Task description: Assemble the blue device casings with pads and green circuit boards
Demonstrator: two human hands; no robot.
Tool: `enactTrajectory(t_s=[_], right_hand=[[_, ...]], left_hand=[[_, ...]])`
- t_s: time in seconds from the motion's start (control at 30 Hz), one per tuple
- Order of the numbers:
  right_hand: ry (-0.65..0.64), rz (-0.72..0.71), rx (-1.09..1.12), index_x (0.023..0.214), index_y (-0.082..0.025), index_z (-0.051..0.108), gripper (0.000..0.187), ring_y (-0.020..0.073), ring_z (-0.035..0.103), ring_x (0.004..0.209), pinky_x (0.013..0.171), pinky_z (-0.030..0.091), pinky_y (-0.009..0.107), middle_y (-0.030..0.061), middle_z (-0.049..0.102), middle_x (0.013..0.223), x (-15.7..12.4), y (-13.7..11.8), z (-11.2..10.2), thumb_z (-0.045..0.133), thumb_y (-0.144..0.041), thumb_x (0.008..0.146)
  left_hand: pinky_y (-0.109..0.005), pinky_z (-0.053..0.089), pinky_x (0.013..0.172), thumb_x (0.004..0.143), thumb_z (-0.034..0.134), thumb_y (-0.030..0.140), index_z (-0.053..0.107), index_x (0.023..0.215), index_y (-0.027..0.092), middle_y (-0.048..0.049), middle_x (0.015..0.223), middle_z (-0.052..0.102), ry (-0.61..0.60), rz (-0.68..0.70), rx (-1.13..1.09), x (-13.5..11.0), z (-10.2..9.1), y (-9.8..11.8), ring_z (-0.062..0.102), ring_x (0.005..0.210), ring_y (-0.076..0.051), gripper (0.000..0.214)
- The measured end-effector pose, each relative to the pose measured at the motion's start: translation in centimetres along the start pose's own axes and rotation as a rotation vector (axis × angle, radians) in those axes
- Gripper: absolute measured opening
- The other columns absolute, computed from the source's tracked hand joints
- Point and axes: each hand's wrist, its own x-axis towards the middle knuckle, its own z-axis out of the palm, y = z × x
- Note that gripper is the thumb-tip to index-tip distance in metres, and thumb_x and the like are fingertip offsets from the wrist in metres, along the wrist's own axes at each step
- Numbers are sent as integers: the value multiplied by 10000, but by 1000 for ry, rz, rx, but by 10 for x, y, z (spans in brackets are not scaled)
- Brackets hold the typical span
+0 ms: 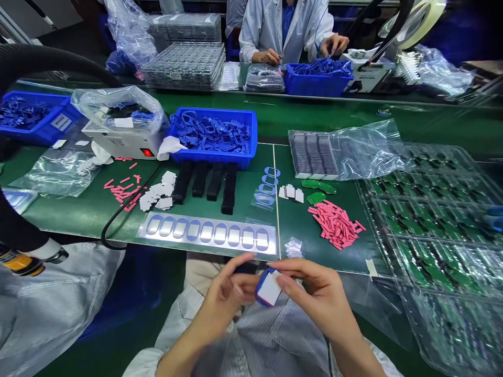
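Fingers [301, 267] of the right hand [320, 293] pinch a small blue piece [258, 297] faced with a white square [270, 288], above the worker's lap [271, 335], just off the green bench's [346, 260] near edge; the left hand [228, 293] meets its other side, blurred, its grip impossible to tell. Beyond lie a strip of oval films [213, 234] and a heap of pink strips [337, 225], then a blue bin [214, 156] of blue parts [214, 133], with a co-worker [288, 29] across.

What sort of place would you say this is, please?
Probably a factory assembly line for small parts: there's a blue bin heaped with blue parts, a clear tray of what look like green circuit boards, and a person in a white coat working opposite.
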Motion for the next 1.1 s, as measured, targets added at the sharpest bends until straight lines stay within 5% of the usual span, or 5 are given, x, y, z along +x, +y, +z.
enactTrajectory(t_s=[0.2,0.6,0.8,0.93,1.1], right_hand=[[-259,-47,-113,884,-238,767,190,130,606,652,563,494,237,40,637,728,2,-6,-4,593,-307,857],[-230,-269,-138,950,-230,734,158,130,636,768,678,526,238,23,706,799,3,-3,2,595,-263,883],[399,-483,-1076,990,-162,674,215,202,657,861,750,530,324,88,731,960,46,11,-69,521,-299,928],[298,-411,-1330,1025,-124,684,235,289,609,943,724,487,387,145,697,1071,86,16,-109,489,-151,895],[72,-350,-1506,1006,-142,693,284,298,568,965,736,457,391,132,698,1049,120,24,-117,526,-52,794]], left_hand=[[-241,538,672,706,699,555,674,1036,241,-14,781,730,-78,-317,-298,4,9,-2,696,727,-141,456],[-166,484,639,549,858,401,718,984,297,28,725,722,0,-328,-409,0,15,-1,656,661,-81,468],[-166,520,654,617,824,389,706,1069,276,-20,839,769,-27,-285,-376,-1,6,1,716,766,-126,480],[-171,547,726,671,788,379,752,976,221,-38,889,784,-2,-341,-358,-5,2,0,726,842,-145,345],[-156,546,690,678,779,390,762,943,208,-45,893,793,20,-328,-398,-11,2,-2,733,811,-139,322]])
